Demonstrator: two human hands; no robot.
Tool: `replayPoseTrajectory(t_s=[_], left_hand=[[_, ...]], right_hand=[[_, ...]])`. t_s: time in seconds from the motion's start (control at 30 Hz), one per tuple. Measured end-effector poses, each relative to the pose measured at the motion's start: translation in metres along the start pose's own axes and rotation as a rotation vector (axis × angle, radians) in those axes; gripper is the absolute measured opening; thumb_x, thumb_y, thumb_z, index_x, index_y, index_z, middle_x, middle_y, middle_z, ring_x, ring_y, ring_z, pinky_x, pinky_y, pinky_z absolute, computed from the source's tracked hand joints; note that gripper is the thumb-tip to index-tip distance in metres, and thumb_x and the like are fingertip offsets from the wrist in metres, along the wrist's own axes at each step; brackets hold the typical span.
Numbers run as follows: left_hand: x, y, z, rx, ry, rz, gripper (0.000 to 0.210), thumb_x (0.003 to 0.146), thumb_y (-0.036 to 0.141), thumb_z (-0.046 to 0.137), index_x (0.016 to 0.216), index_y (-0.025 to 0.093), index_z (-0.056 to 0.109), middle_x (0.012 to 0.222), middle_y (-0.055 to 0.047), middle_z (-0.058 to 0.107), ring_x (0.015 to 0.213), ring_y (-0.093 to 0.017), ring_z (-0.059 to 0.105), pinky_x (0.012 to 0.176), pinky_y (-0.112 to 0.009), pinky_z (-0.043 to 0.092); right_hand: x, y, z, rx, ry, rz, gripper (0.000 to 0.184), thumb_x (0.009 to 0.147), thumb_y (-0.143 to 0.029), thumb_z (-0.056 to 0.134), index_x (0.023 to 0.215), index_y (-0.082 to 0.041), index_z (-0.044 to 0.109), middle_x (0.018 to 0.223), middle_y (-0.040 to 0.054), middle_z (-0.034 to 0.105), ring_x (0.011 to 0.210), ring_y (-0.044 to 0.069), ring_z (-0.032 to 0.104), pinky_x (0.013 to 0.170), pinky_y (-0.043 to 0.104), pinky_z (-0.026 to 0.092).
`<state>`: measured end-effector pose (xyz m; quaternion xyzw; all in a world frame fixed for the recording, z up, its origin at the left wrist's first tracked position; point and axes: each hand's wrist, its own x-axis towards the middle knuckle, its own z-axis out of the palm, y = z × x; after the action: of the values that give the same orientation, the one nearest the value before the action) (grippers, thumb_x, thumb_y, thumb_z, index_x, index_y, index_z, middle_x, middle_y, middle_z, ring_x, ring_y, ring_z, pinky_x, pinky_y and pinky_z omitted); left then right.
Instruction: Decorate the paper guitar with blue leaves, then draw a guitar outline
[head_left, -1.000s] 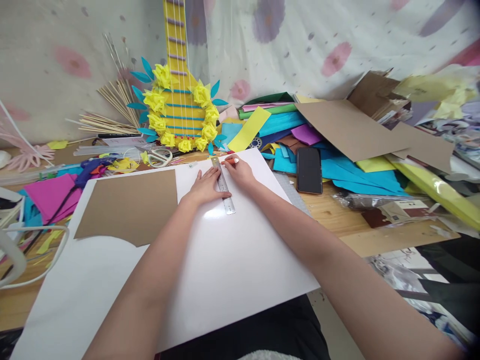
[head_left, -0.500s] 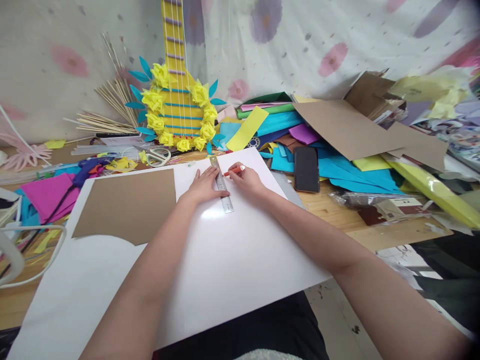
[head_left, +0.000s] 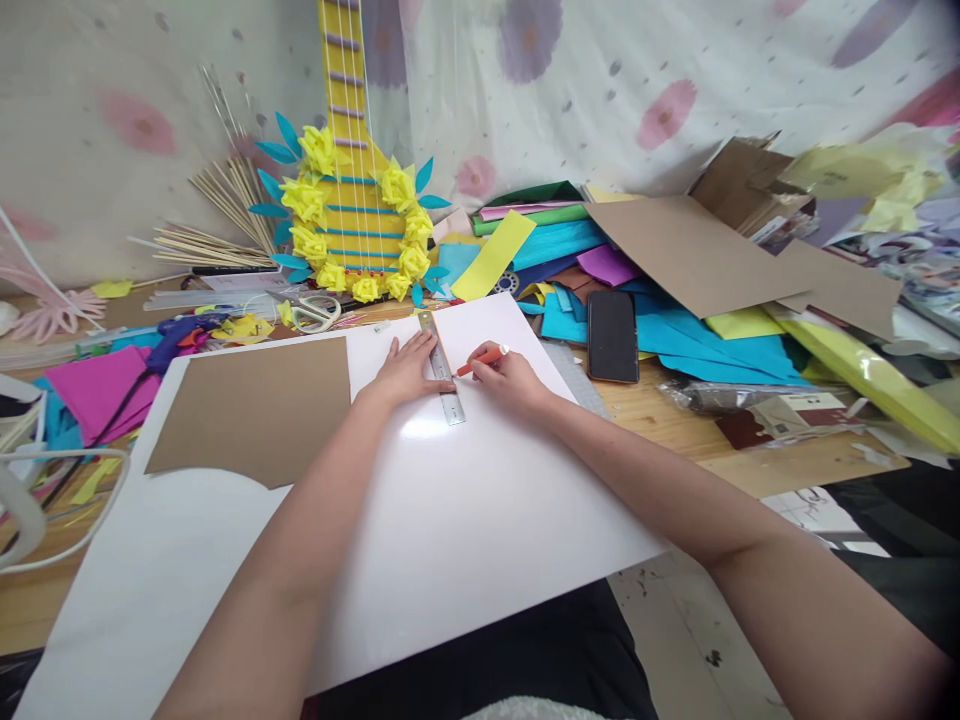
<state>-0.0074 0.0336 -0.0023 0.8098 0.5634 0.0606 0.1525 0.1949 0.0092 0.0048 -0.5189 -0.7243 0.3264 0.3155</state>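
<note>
A large white sheet lies across the table in front of me. On its upper part rests a metal ruler, slanting slightly. My left hand lies flat with its fingers stretched, pressing on the ruler; the thumb crosses it and the fingertips reach its left edge. My right hand is closed around an orange pen. The pen's tip is at the ruler's right edge, near the left thumb. Whether there is a line on the sheet I cannot tell.
Brown cardboard with a curved cut lies left of my hands. Behind stands a yellow guitar-shaped craft with paper roses. White-handled scissors lie before it. A phone and coloured sheets are at the right.
My right hand has moved down along the ruler's right edge with the pen, toward my left thumb. The left hand and ruler have stayed in place.
</note>
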Motion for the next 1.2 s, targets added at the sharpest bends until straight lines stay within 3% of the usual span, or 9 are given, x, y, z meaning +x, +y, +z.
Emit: replayPoseTrajectory(t_s=[0.63,1.2], left_hand=[[0.001,0.0,0.001,0.008,-0.008,-0.003,0.099,0.068,0.067,0.058,0.147,0.022,0.019,0.155,-0.011,0.015,0.143,-0.026,0.01,0.115,-0.048,0.0],[0.0,0.001,0.0,0.002,-0.003,-0.008,0.1,0.067,0.068,0.058,0.147,0.022,0.02,0.155,-0.01,0.016,0.143,-0.026,0.012,0.115,-0.048,0.001]], right_hand=[[-0.006,0.015,-0.005,0.284,-0.129,-0.015,0.019,0.077,-0.031,0.043,0.067,-0.018,0.054,0.067,-0.0021,0.054,0.061,0.01,0.049,0.063,0.023,0.039],[-0.008,0.015,-0.007,0.293,-0.228,0.019,0.019,0.077,-0.032,0.047,0.069,-0.017,0.055,0.061,-0.0017,0.055,0.055,0.009,0.048,0.057,0.022,0.038]])
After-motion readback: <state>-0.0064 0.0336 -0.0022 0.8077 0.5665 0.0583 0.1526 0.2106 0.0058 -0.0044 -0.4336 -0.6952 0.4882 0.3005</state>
